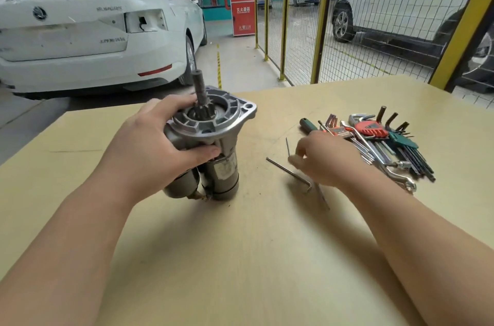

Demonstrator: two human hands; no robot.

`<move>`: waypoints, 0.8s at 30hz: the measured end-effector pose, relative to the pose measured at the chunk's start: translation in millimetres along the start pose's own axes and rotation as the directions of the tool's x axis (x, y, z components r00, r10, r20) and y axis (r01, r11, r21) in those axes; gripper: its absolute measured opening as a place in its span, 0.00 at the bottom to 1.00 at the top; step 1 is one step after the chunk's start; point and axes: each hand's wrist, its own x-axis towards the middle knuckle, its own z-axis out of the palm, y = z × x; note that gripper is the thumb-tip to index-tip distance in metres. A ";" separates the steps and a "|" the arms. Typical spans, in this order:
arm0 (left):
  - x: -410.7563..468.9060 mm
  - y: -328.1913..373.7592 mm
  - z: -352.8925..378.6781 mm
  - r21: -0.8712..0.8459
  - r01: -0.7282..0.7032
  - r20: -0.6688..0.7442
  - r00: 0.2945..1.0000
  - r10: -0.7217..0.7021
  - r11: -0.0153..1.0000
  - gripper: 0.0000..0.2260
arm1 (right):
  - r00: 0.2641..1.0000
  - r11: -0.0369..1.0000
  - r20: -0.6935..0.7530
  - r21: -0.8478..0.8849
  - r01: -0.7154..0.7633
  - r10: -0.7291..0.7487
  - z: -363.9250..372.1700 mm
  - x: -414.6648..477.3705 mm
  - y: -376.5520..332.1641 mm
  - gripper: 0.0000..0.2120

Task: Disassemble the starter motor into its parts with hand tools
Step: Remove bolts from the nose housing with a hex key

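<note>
The pale worktop (254,259) fills the lower frame, and two bare arms reach across it from the bottom corners. Left of centre, the left hand (149,144) grips the starter motor (213,133), its fingers wrapped over the mounting flange and its thumb pressed against the housing below. The motor stands on end on the worktop, tilted a little, with its toothed shaft (199,90) pointing up.

Right of the motor, a bent hex key (288,172) lies flat on the worktop, apart from it. Just beside that key is the right hand (328,162), blurred; its fingertips seem to pinch a thinner key (288,146), whose short end sticks up.

At centre right, touching the back of that hand, lies a heap of tools (387,144): hex key sets in red and green holders, wrenches and a green-handled screwdriver.

Beyond the worktop, a white car (80,26) fills the upper left of the frame, and a yellow-posted mesh fence (302,18) the upper right.
</note>
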 end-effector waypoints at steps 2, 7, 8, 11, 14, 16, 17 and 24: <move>0.7 5.5 1.7 0.015 -0.020 0.018 1.000 0.019 1.000 0.31 | 0.993 0.996 0.119 -0.090 0.022 -0.011 3.3 -1.3 -12.3 0.15; 10.4 21.3 6.5 0.037 -0.008 0.058 0.998 0.006 0.999 0.30 | 0.981 0.994 0.194 -0.106 0.040 -0.019 3.2 0.5 -19.1 0.12; 13.4 23.3 8.0 0.056 0.003 0.063 0.998 -0.007 0.998 0.31 | 0.977 0.999 0.212 -0.035 0.041 -0.032 3.6 0.0 -16.5 0.13; 22.5 26.1 11.3 0.095 0.033 0.074 0.996 -0.040 0.995 0.30 | 0.968 0.842 0.245 0.534 -0.083 -0.060 -0.4 -7.1 -5.0 0.12; 28.9 28.1 14.2 0.109 0.052 0.082 0.995 -0.061 0.993 0.30 | 0.967 0.373 0.249 0.903 -0.214 -0.047 -4.5 -10.6 0.3 0.07; 31.6 29.7 16.1 0.116 0.062 0.084 0.994 -0.072 0.991 0.30 | 0.962 0.233 0.271 0.935 -0.268 0.020 -1.3 -12.2 -2.7 0.05; 32.7 30.5 17.1 0.119 0.066 0.081 0.994 -0.076 0.991 0.30 | 0.963 0.303 0.262 0.914 -0.269 0.066 1.5 -13.7 -6.0 0.06; 42.3 35.6 22.6 0.135 0.123 0.059 0.990 -0.132 0.983 0.30 | 0.995 0.941 0.082 0.327 -0.086 0.063 17.3 -26.9 -36.3 0.10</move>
